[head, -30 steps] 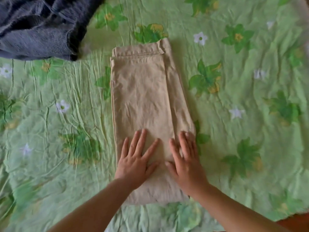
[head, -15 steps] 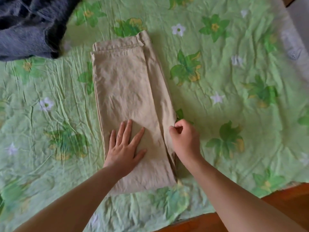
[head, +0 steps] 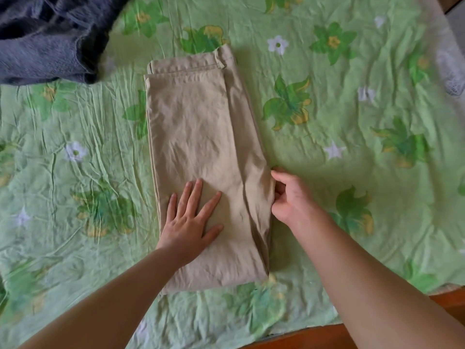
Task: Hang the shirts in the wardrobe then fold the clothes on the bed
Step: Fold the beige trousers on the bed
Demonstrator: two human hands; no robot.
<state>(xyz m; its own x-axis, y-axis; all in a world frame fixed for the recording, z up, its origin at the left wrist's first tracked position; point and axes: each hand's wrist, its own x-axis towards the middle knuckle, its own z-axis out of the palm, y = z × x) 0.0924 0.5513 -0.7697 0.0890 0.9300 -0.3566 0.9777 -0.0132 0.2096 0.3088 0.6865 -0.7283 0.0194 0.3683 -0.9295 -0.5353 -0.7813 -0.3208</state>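
1. Your left hand (head: pixel 188 220) lies flat on the folded beige cotton trousers (head: pixel 201 137). Its fingers are straight, spread apart and pointing away from you, and the palm presses on the cloth.
2. Your right hand (head: pixel 293 197) is just to the right of the left hand, at the trousers' right edge. Its fingers are curled and pinch the stacked layers of that edge.
3. The trousers lie between and ahead of your two hands on the bed, on the crumpled light-green bedsheet with a leaf-and-flower print (head: pixel 352 147).
4. Their long axis runs from you outward, a little slanted, so the near end sits slightly further right than the far end.
5. The waistband, with a belt loop showing, points away from you, well beyond your left hand's fingertips. The folded end lies close to you, under your left forearm.
6. A narrower layer shows along the right side, running from the waistband down to your right hand.
7. A rumpled blue-grey knitted garment (head: pixel 42 46) lies on the sheet far ahead and to the left of your left hand, apart from the trousers.
8. A strip of reddish-brown wood (head: pixel 314 336) shows below your right forearm, at the sheet's near edge.
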